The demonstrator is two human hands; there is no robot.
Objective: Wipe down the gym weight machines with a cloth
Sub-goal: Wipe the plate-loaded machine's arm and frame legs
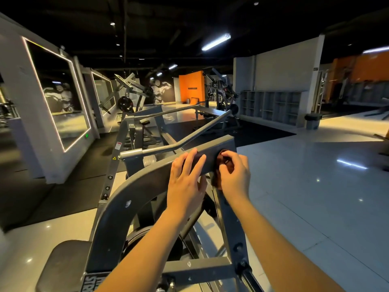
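At the top end of the curved arm (130,186) of a grey weight machine (197,268), left hand (185,182) flat on the metal, fingers straight and slightly spread, right hand (233,175) just beside it, fingers curled, pinching a dark brown cloth (231,167) against the arm's end.

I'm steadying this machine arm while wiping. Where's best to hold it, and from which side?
Probably the straight flat stretch of the gray arm just short of the cloth, from above: its broad face suits the left hand, leaving the end for the right hand.
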